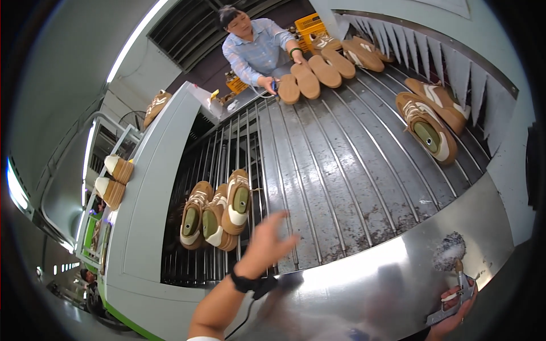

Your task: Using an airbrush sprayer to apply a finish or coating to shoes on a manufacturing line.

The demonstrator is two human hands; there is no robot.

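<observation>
My left hand (267,244) reaches over the metal rods with its fingers spread and nothing in it; a black band is on its wrist. Beside it, to the left, stand three tan shoes with white trim (219,213), with green inserts inside them. At the lower right, my right hand (455,318) grips a grey spray gun (463,292) by its handle. The gun's brass nozzle points at a dark, crusted patch (449,250) with a whitish middle on the steel ledge.
A conveyor of rods (335,187) runs away from me, bordered by a steel ledge (341,290). Two tan shoes (426,128) rest at right, near hanging strips (455,74). Across, a person (256,51) holds a blue tool by several upturned soles (307,79). More shoes (116,176) stand at left.
</observation>
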